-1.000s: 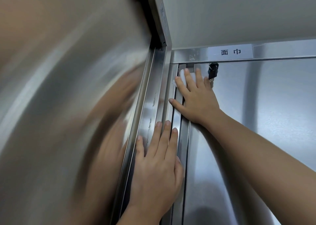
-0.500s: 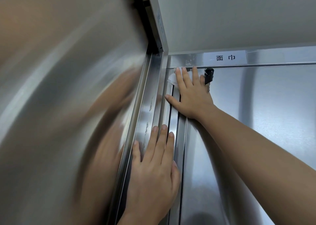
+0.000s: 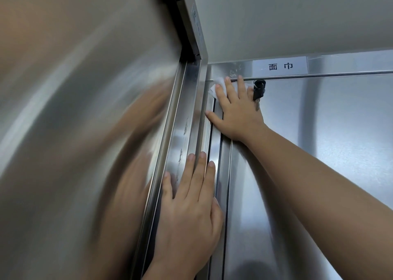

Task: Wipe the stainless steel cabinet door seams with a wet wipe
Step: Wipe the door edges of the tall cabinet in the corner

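A stainless steel cabinet door fills the right half of the head view. Its vertical seam runs down the middle, and a horizontal seam crosses along the door's top. My right hand lies flat with straight fingers and presses a white wet wipe against the door's top left corner, where the two seams meet. My left hand rests flat on the steel frame beside the vertical seam, lower down. Most of the wipe is hidden under my right fingers.
A black key hangs in the lock just right of my right hand. A white label sits on the top rail. To the left an open steel door reflects my arms. A pale ceiling is above.
My right hand slid the wipe up the vertical seam to the door's top corner. My left hand stayed flat on the frame.
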`<state>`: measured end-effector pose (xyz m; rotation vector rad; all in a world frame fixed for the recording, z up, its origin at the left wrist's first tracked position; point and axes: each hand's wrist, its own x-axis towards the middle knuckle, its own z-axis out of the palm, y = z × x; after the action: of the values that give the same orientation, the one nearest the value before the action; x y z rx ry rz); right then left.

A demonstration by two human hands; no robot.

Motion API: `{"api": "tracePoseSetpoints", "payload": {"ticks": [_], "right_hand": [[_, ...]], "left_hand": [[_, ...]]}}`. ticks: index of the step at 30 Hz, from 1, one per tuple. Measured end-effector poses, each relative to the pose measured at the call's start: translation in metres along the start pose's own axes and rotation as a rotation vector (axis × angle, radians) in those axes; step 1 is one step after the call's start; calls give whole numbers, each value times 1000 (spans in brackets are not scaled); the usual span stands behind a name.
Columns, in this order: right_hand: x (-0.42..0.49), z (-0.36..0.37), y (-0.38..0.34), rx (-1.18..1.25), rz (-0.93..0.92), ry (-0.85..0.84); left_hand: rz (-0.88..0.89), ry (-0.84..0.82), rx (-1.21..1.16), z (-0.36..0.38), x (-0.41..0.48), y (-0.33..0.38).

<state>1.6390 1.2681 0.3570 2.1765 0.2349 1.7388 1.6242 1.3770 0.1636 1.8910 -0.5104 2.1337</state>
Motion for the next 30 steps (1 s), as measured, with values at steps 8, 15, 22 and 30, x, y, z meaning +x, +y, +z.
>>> {"api": "tracePoseSetpoints", "payload": {"ticks": [8, 15, 22, 30], "right_hand": [[-20, -2, 1, -98, -58, -56], [-16, -1, -3, -96, -30, -40], [-63, 6, -6, -163, -152, -66], [-29, 1, -7, -160, -59, -64]], "left_hand": [[-8, -41, 3, -2, 0, 1], [-18, -41, -24, -3, 0, 1], [-21, -51, -31, -5, 1, 2], [-28, -76, -46, -5, -3, 0]]}}
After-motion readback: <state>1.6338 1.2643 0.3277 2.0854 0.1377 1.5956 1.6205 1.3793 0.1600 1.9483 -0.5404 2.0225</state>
